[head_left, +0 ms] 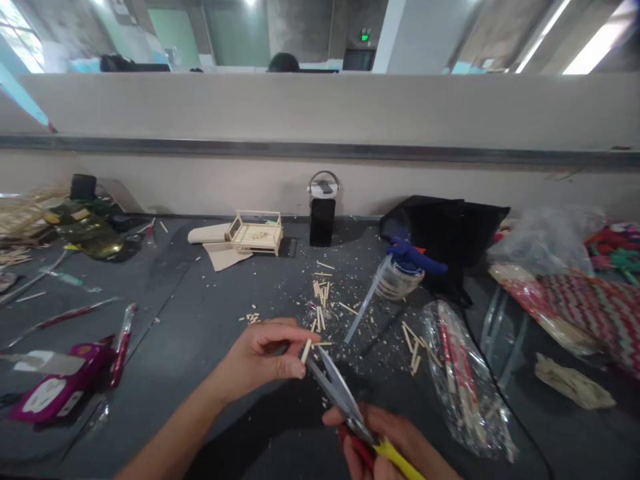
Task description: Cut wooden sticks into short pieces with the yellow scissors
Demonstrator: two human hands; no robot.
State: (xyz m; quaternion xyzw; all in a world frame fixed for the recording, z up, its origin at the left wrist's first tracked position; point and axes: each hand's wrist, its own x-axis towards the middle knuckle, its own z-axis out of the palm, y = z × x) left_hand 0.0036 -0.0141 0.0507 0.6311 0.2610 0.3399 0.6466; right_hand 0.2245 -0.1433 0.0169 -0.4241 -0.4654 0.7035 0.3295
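My left hand (270, 350) pinches a short pale wooden stick (306, 351) between thumb and fingers. My right hand (385, 437) grips a pair of scissors (341, 393) by its red and yellow handles. The scissor blades are parted, and their tips lie just right of the stick in my left hand. Whether a blade touches the stick I cannot tell. Beyond my hands, several cut wooden sticks (321, 319) and small chips are scattered on the dark table. More short sticks (414, 348) lie to the right.
A small wooden frame model (256, 235) stands at the back. Near it is a black phone (322, 222) leaning upright. A blue glue gun (415, 257) rests on a glass jar (399, 283). Plastic-wrapped sticks (465, 380) lie right; a purple device (65, 383) lies left.
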